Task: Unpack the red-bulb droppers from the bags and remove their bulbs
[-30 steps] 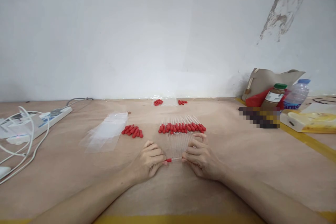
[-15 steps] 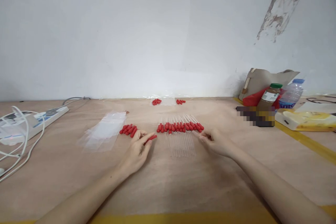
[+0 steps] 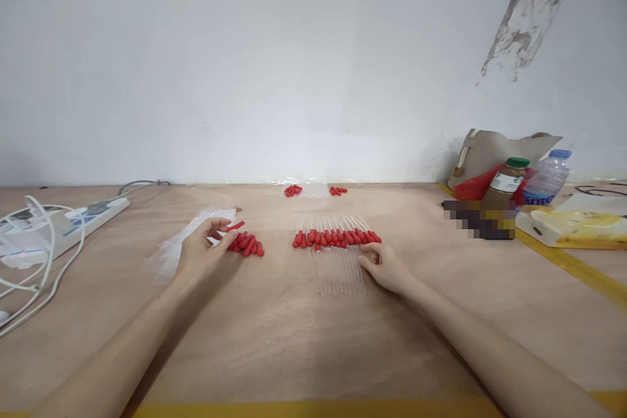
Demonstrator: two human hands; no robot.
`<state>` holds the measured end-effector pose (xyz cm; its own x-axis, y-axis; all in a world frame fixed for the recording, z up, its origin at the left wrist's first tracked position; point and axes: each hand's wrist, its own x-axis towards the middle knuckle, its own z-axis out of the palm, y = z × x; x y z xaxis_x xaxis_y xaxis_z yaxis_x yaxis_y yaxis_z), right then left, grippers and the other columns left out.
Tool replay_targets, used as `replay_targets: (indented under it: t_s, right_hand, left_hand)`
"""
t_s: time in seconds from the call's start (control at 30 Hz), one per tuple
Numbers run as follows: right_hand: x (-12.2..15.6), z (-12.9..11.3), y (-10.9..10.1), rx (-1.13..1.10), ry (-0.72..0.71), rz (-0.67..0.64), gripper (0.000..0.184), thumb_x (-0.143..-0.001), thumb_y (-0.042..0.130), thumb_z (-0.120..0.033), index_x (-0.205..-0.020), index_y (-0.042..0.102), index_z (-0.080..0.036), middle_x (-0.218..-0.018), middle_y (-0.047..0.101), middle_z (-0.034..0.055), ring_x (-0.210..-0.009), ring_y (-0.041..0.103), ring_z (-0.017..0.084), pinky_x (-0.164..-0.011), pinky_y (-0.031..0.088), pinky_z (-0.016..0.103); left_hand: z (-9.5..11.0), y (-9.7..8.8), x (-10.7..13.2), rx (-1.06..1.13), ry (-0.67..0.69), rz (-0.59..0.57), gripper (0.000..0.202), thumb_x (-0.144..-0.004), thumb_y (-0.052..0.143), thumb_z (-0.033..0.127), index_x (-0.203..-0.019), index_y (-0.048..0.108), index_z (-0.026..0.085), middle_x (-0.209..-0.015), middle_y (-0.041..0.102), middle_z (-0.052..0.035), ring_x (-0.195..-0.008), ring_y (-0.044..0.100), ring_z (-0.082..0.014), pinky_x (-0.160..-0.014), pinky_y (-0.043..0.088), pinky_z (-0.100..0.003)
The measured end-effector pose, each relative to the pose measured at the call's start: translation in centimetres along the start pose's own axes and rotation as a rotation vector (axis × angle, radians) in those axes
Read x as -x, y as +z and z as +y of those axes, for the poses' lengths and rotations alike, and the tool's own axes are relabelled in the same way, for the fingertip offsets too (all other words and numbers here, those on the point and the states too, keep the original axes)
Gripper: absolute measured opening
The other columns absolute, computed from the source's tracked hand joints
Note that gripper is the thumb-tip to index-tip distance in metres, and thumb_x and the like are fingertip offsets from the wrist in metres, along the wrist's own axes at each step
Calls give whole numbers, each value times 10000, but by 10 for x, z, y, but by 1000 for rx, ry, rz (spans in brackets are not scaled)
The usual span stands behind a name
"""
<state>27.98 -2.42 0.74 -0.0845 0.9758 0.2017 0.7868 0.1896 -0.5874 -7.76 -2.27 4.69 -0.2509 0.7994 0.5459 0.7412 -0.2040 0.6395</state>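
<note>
My left hand (image 3: 198,248) is closed in a pinch on a red rubber bulb (image 3: 236,226), raised above a small pile of like red bulbs (image 3: 252,247). My right hand (image 3: 388,266) has its thumb and fingers pinched at the right edge of a bundle of thin clear tubes (image 3: 339,274); the fingertips partly cover what they grip. Just above these tubes lies a row of red bulbs fitted on thin pale stems (image 3: 337,237), side by side. Clear plastic bags (image 3: 169,245) are fanned out beneath and beside my left hand.
Two little groups of red bulbs (image 3: 292,191) lie near the wall beside clear film (image 3: 313,190). At left is a power strip (image 3: 93,219) with white cables (image 3: 51,255). At right stand a green-capped jar (image 3: 507,183), a water bottle (image 3: 546,179), a bag (image 3: 509,147) and a yellow-white packet (image 3: 573,225).
My left hand has moved left and up from beside the row to above the bulb pile, with a red bulb in its fingers. My right hand has shifted slightly left onto the clear tubes.
</note>
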Motion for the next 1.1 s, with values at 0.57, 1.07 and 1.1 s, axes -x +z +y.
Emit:
replay_targets:
  t_s: [0.57,1.07,1.1]
  right_hand:
    - [0,3,3,2,-74,2,324,-769,492,-301,-976,623,-89,-564,572,16,-528,500,126,-549,363,242]
    - [-1,2,2,-27,-45,-31,360,-790,451,-242,-1082,597,-90,-1044,636,132,-846,611,199,-741,450,296]
    - [-1,2,2,-25,-42,-35,363,-788,456,-237,-1090,593,-91,-1060,630,132,-864,609,200,-754,450,297]
  left_hand:
    - [-39,5,-19,-159,-175,95,285,-686,562,450,-824,604,205,-806,637,-17,-661,562,-163,-575,416,-261]
    - [-23,6,-15,-409,-39,86,319,-822,366,393,-879,605,189,-909,637,-75,-848,567,-237,-713,413,-321]
    - [-14,8,-10,-398,36,107,295,-817,386,392,-884,598,198,-934,627,-63,-881,555,-228,-754,403,-318]
